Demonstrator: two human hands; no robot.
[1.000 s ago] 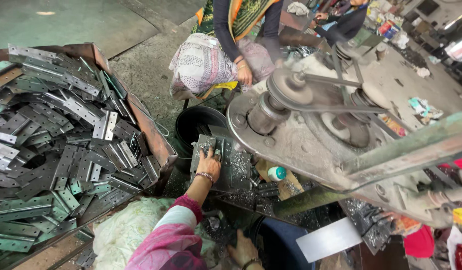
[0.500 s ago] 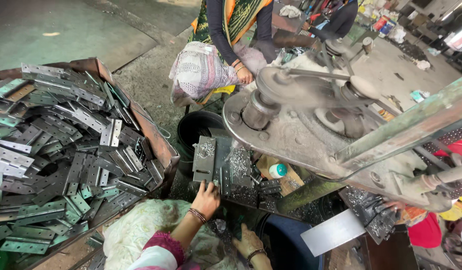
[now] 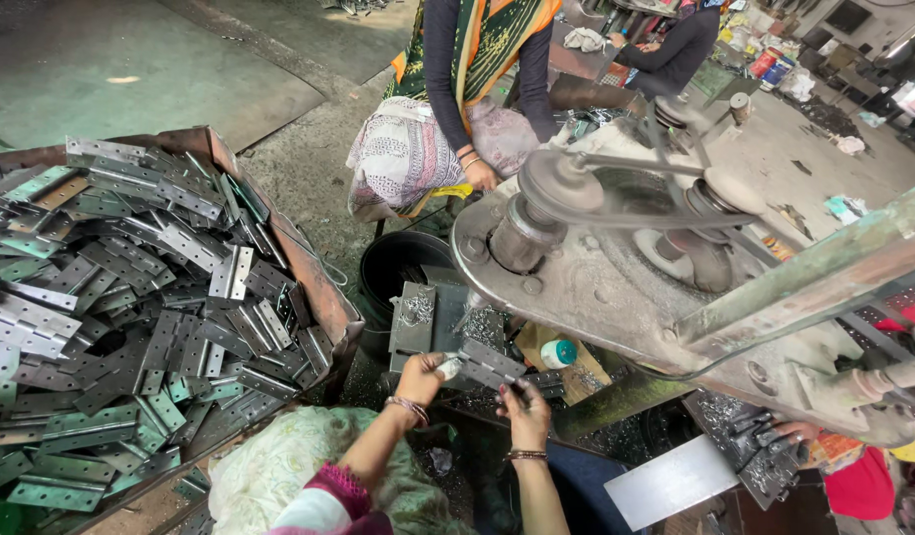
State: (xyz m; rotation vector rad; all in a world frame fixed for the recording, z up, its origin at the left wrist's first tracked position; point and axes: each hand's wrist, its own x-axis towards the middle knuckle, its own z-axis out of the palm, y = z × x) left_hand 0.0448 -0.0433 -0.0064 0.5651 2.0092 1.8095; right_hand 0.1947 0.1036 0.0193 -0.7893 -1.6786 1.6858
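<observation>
Nearest the camera, two forearms with bangles reach forward from a pink sleeve over a pale patterned cloth (image 3: 279,476). The left hand (image 3: 421,376) has its grip closed around one end of a grey metal hinge plate (image 3: 487,365), thumb on top, which seems to steady it flat. The right hand (image 3: 525,406) pinches the plate's other end from below, fingers narrow, so the piece spans between both hands just beneath the machine's edge, likely lined up for feeding in. Just behind them a small worktop (image 3: 428,317) carries metal shavings and more plates, and a teal-capped bottle (image 3: 556,353) lies near. To the left, a rusty bin (image 3: 323,297) is heaped with hinge plates (image 3: 130,297), within reach of the left arm. A black bucket (image 3: 398,267) stands behind the worktop. The round machine (image 3: 596,277) with its belt and pulleys fills the right. Farther back another person in a dark top sits on the concrete floor (image 3: 130,59)
</observation>
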